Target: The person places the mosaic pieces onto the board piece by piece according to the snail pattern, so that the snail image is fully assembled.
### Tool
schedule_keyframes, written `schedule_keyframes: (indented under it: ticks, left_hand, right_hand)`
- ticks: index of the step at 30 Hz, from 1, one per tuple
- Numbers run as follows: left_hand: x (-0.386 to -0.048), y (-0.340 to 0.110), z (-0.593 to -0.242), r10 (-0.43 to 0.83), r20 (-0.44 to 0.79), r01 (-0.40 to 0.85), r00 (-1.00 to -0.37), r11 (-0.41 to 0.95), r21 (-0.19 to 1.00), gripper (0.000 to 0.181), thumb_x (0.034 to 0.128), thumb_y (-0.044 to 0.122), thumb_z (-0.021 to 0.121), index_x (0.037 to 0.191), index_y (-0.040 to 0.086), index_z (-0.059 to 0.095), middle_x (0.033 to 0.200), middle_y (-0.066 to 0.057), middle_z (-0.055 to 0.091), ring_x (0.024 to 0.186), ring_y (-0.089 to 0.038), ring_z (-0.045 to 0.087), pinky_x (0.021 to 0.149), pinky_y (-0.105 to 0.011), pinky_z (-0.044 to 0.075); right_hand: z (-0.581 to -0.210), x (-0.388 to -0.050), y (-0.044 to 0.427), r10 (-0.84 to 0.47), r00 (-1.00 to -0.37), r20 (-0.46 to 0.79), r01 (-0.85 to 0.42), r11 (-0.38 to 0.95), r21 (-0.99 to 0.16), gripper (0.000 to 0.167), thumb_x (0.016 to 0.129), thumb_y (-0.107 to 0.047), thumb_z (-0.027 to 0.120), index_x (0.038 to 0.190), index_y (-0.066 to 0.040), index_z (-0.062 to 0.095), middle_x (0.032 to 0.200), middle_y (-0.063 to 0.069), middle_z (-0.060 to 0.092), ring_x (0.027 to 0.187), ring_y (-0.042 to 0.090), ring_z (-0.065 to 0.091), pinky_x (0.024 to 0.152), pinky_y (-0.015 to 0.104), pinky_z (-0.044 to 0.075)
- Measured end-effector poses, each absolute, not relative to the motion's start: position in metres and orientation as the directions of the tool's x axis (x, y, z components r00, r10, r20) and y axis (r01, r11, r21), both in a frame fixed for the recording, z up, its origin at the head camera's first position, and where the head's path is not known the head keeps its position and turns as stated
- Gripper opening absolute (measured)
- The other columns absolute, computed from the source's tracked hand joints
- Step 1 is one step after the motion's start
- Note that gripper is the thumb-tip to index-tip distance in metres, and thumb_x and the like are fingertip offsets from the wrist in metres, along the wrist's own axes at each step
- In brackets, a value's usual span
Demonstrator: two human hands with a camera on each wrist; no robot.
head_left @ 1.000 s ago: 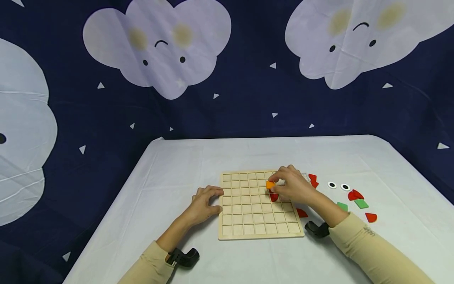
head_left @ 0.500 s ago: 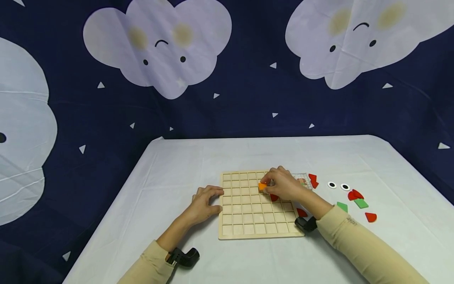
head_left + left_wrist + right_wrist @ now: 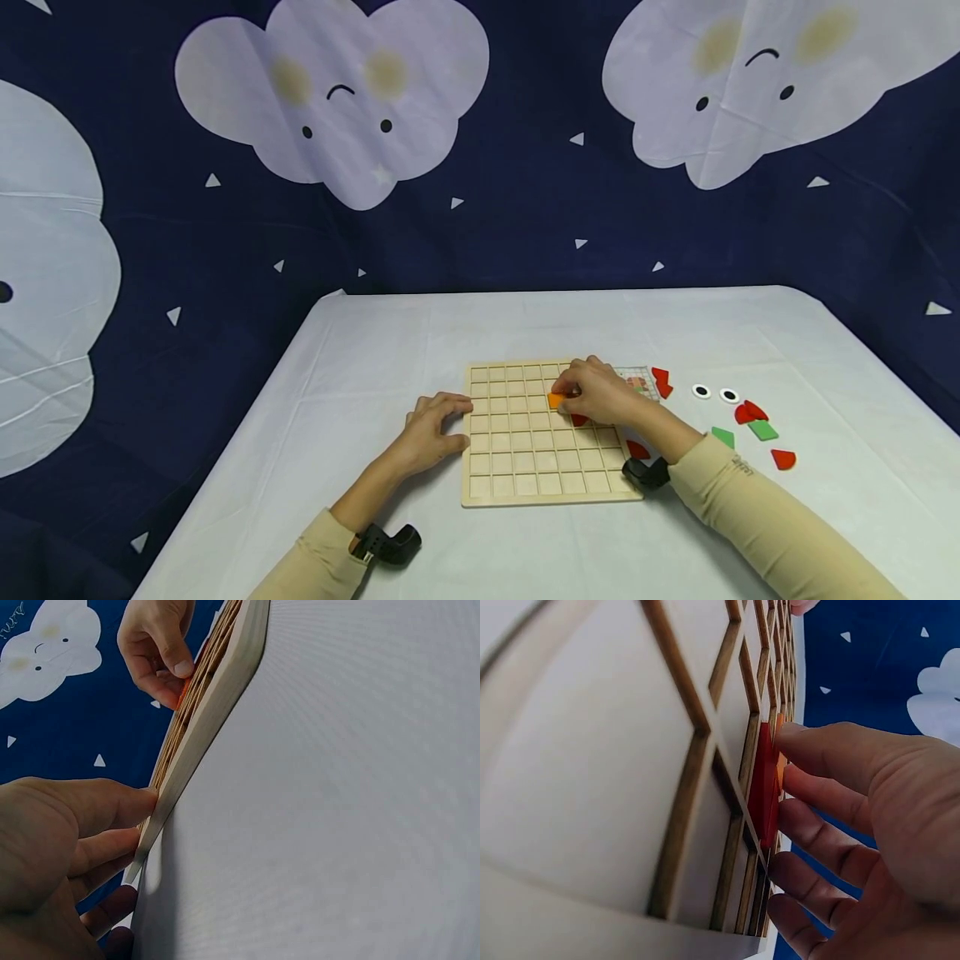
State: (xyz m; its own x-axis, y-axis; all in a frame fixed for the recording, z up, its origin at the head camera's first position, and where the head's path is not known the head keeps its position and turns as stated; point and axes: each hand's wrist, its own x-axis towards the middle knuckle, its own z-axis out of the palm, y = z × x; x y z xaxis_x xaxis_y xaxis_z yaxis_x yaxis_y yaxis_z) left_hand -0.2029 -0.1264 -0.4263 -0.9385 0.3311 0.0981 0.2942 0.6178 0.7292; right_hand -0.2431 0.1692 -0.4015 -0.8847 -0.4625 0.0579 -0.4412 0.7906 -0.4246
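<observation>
My left hand (image 3: 432,429) rests at the left edge of the wooden grid board (image 3: 525,462). Its thumb and fingers touch that rim, spread and fairly straight in the left wrist view. With thumb and fingers, my right hand (image 3: 603,392) pinches an orange square tile (image 3: 555,401) at a cell in the upper right part of the board. Just right of it, a red tile (image 3: 579,420) with a rounded side sits in the grid, partly covered by my hand. From the right wrist camera, the orange tile (image 3: 781,761) shows behind the red one (image 3: 763,787).
A small printed grid card (image 3: 639,382) lies beyond the board's right side, partly hidden. Right of the board lie red pieces (image 3: 662,382), two white eye discs (image 3: 701,391), green pieces (image 3: 762,430) and another red piece (image 3: 783,459) on the white tablecloth (image 3: 405,333).
My right hand has moved left across the board with the orange tile, then slightly down to a cell left of the red tile. My left hand has stayed at the board's edge.
</observation>
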Motion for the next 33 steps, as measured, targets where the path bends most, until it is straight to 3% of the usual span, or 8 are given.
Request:
schedule_keyframes:
  ticks: [9, 18, 22, 33]
  left_hand:
    - [-0.203, -0.125, -0.427, 0.332, 0.100, 0.296, -0.938, 0.618, 0.729, 0.044, 0.0743, 0.010, 0.070, 0.118, 0.008, 0.063, 0.130, 0.001, 0.056, 0.112, -0.020, 0.039, 0.088, -0.040, 0.022]
    - [-0.202, -0.126, -0.426, 0.328, 0.099, 0.296, -0.939, 0.627, 0.721, 0.044, 0.0745, 0.010, 0.070, 0.118, 0.008, 0.063, 0.130, 0.001, 0.056, 0.112, -0.020, 0.039, 0.088, -0.040, 0.023]
    - [-0.202, -0.126, -0.424, 0.324, 0.092, 0.287, -0.941, 0.627, 0.724, 0.044, 0.0746, 0.010, 0.070, 0.118, 0.008, 0.063, 0.130, 0.001, 0.056, 0.112, -0.020, 0.039, 0.089, -0.040, 0.023]
    - [-0.203, -0.126, -0.426, 0.329, 0.089, 0.287, -0.940, 0.622, 0.729, 0.044, 0.0747, 0.010, 0.070, 0.118, 0.008, 0.063, 0.130, 0.002, 0.056, 0.113, -0.021, 0.038, 0.089, -0.041, 0.022]
  right_hand:
    - [-0.393, -0.241, 0.177, -0.434, -0.896, 0.094, -0.426, 0.781, -0.456, 0.025, 0.081, -0.024, 0.071, 0.103, -0.014, 0.071, 0.094, 0.000, 0.061, 0.087, 0.018, 0.043, 0.077, 0.035, 0.031]
    - [-0.377, -0.225, 0.235, -0.302, -0.945, 0.127, -0.326, 0.819, -0.472, 0.030, 0.081, -0.020, 0.070, 0.108, -0.009, 0.070, 0.098, 0.007, 0.063, 0.091, 0.024, 0.046, 0.077, 0.035, 0.031]
    - [-0.378, -0.211, 0.258, -0.249, -0.964, 0.096, -0.265, 0.847, -0.461, 0.031, 0.081, -0.025, 0.070, 0.109, -0.011, 0.070, 0.100, 0.007, 0.064, 0.093, 0.024, 0.046, 0.076, 0.034, 0.033]
    - [-0.393, -0.185, 0.289, -0.230, -0.969, 0.088, -0.246, 0.871, -0.425, 0.036, 0.078, -0.031, 0.074, 0.107, -0.011, 0.069, 0.102, 0.005, 0.065, 0.095, 0.022, 0.047, 0.079, 0.036, 0.035]
